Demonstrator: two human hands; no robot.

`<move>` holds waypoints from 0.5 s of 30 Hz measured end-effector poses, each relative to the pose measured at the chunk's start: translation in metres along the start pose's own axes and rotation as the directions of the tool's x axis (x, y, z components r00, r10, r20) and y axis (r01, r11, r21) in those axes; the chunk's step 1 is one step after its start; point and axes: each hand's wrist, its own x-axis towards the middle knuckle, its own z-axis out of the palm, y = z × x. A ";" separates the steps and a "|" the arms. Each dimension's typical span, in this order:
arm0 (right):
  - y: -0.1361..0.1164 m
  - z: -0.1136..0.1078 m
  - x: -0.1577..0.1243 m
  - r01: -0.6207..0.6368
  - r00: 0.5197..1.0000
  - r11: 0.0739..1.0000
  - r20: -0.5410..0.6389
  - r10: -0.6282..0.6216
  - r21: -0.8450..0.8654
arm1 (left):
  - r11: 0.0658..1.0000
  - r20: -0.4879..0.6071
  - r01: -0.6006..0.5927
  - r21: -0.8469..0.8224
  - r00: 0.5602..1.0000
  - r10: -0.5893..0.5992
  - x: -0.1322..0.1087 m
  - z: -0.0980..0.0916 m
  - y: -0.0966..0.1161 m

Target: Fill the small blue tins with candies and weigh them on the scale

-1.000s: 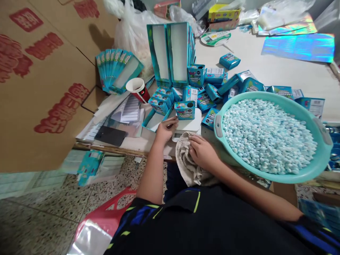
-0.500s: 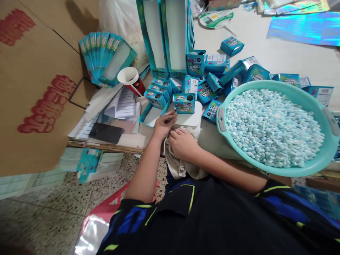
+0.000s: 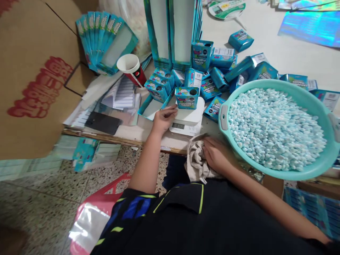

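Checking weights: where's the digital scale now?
In the head view, the digital scale sits near the table's front edge, under a Caramelo Macizo box, just right of the left hand.

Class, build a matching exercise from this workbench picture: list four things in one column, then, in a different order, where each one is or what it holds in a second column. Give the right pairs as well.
Things:
1. Teal basin
2. Caramelo Macizo box
3. Beige cloth
4. Black phone

Places and states:
A. Under the right hand
B. Lying flat among papers
C. Standing on the white platform of the kitchen scale
D. Filled with pale blue pieces

Right pairs: 1-D, 2-C, 3-A, 4-B
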 end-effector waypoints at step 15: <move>0.000 0.002 0.009 0.024 0.998 0.999 0.060 -0.022 -0.027 | 0.999 -0.005 -0.022 0.025 1.000 0.022 0.006 -0.003 -0.001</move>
